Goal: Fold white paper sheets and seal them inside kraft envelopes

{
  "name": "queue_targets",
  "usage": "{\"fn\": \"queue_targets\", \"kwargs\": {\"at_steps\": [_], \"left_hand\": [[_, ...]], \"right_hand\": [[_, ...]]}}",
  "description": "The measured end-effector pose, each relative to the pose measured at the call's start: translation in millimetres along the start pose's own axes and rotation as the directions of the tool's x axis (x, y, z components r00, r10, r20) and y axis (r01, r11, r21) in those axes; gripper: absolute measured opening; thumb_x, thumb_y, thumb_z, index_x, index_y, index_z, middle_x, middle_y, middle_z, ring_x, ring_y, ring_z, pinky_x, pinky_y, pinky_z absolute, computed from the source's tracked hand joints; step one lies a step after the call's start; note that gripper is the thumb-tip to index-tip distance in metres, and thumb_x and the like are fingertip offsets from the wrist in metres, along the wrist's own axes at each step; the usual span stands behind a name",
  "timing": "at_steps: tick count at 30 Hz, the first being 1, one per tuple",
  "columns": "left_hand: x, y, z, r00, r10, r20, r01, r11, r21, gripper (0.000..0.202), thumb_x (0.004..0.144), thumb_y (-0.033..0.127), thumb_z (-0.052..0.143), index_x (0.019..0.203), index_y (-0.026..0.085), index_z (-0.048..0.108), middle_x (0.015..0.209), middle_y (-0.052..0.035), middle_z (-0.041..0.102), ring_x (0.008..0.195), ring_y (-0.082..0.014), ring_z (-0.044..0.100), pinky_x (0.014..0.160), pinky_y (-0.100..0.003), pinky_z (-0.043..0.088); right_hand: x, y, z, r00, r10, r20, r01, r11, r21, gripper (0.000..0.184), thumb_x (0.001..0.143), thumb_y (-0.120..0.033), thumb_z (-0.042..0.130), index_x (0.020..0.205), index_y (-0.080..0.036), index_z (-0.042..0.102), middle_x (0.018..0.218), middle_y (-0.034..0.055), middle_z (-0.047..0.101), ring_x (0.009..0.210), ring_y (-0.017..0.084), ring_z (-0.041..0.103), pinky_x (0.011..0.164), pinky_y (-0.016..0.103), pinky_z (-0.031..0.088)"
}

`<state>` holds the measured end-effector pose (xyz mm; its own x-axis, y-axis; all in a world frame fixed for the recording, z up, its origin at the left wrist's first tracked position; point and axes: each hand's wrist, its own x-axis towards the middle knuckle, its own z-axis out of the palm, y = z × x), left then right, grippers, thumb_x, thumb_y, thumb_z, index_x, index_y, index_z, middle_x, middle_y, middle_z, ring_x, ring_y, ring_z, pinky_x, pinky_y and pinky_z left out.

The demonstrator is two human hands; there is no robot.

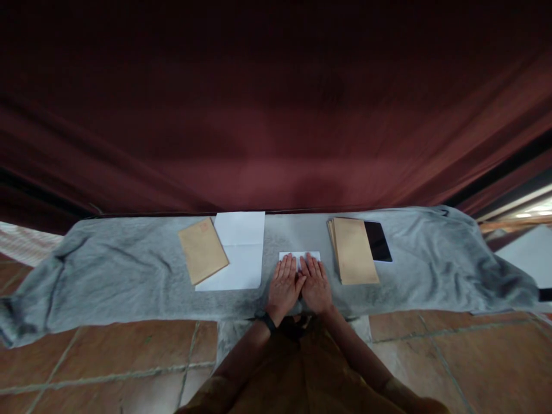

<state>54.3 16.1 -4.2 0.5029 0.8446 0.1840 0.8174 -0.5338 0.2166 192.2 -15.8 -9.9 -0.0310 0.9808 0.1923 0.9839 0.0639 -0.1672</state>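
Observation:
Both of my hands lie flat, side by side, on a small white piece of paper (299, 255) that looks folded. My left hand (283, 287) has its fingers stretched forward over the paper's left half. Over the right half rests my right hand (316, 286), fingers also stretched out, with the thumbs meeting in the middle. Most of the paper is hidden under the hands; its far edge shows. To the left, a brown envelope (203, 250) overlaps white sheets of paper (245, 264) with a crease across them. On the right sits a stack of brown envelopes (356, 251).
A dark-screened phone or tablet (378, 241) lies partly under the right envelope stack. Grey cloth (138, 270) covers the narrow table. Behind it hangs a dark red curtain (267, 144). Tiled floor (129, 356) shows in front, and a white surface (528, 256) stands at far right.

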Motion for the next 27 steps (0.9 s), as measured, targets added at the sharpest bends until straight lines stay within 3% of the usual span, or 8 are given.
{"fn": "queue_targets", "kwargs": {"at_steps": [3, 6, 9, 12, 16, 22, 27], "left_hand": [[-6, -3, -1.4, 1.000, 0.021, 0.003, -0.021, 0.999, 0.030, 0.060, 0.104, 0.037, 0.034, 0.156, 0.009, 0.029, 0.162, -0.0154, 0.032, 0.152, -0.0243, 0.025, 0.124, -0.047, 0.027], [-8, -3, -1.0, 1.000, 0.027, 0.015, -0.028, 0.999, 0.046, 0.062, 0.101, 0.033, 0.041, 0.155, 0.007, 0.030, 0.161, -0.0172, 0.035, 0.152, -0.0260, 0.027, 0.124, -0.047, 0.027], [-9, -2, 1.0, 0.997, 0.069, 0.033, -0.071, 0.995, 0.063, 0.062, 0.096, 0.028, 0.049, 0.153, 0.008, 0.036, 0.157, -0.0188, 0.041, 0.149, -0.0297, 0.032, 0.122, -0.052, 0.028], [-10, -1, 3.2, 0.995, 0.091, 0.039, -0.094, 0.992, 0.087, 0.058, 0.094, 0.024, 0.052, 0.148, 0.006, 0.044, 0.151, -0.0217, 0.047, 0.147, -0.0318, 0.037, 0.120, -0.054, 0.029], [-10, -1, 3.5, 0.998, 0.062, 0.003, -0.063, 0.995, 0.076, 0.059, 0.095, 0.026, 0.050, 0.148, 0.001, 0.042, 0.154, -0.0230, 0.044, 0.148, -0.0304, 0.035, 0.121, -0.049, 0.030], [-9, -2, -0.7, 0.998, 0.042, -0.042, -0.040, 0.998, 0.047, 0.060, 0.098, 0.027, 0.039, 0.154, 0.006, 0.033, 0.160, -0.0155, 0.037, 0.151, -0.0249, 0.028, 0.123, -0.047, 0.029], [-5, 6, -0.3, 0.999, -0.012, -0.044, 0.013, 0.999, 0.045, 0.057, 0.100, 0.026, 0.034, 0.153, 0.005, 0.033, 0.161, -0.0170, 0.034, 0.152, -0.0251, 0.026, 0.124, -0.047, 0.028]], "right_hand": [[6, 8, -1, 1.000, -0.012, -0.025, 0.014, 0.996, 0.086, 0.048, 0.102, -0.018, 0.032, 0.147, -0.012, 0.049, 0.155, 0.0133, 0.046, 0.145, 0.024, 0.039, 0.119, 0.047, 0.031], [22, 7, -6, 0.990, -0.136, -0.037, 0.141, 0.977, 0.160, 0.045, 0.101, -0.014, 0.032, 0.137, -0.010, 0.058, 0.144, 0.0145, 0.057, 0.139, 0.023, 0.047, 0.119, 0.046, 0.035], [43, -7, -8, 0.946, -0.324, -0.017, 0.318, 0.918, 0.237, 0.042, 0.101, -0.015, 0.036, 0.134, -0.011, 0.061, 0.142, 0.0134, 0.060, 0.138, 0.022, 0.049, 0.120, 0.044, 0.037], [56, -19, -5, 0.927, -0.375, -0.002, 0.360, 0.890, 0.279, 0.042, 0.104, -0.019, 0.035, 0.135, -0.011, 0.060, 0.144, 0.0112, 0.058, 0.138, 0.019, 0.048, 0.121, 0.040, 0.036], [50, -13, 2, 0.960, -0.281, -0.005, 0.275, 0.932, 0.235, 0.045, 0.106, -0.022, 0.030, 0.143, -0.012, 0.053, 0.152, 0.0098, 0.051, 0.143, 0.019, 0.042, 0.122, 0.043, 0.032], [18, 15, 1, 0.987, -0.163, 0.004, 0.162, 0.982, 0.092, 0.050, 0.106, -0.030, 0.031, 0.152, -0.014, 0.041, 0.159, 0.0102, 0.039, 0.149, 0.023, 0.033, 0.122, 0.047, 0.027], [2, 22, 2, 1.000, -0.018, -0.005, 0.018, 1.000, -0.013, 0.056, 0.105, -0.034, 0.033, 0.156, -0.012, 0.032, 0.162, 0.0130, 0.033, 0.150, 0.025, 0.029, 0.121, 0.047, 0.025]]}}
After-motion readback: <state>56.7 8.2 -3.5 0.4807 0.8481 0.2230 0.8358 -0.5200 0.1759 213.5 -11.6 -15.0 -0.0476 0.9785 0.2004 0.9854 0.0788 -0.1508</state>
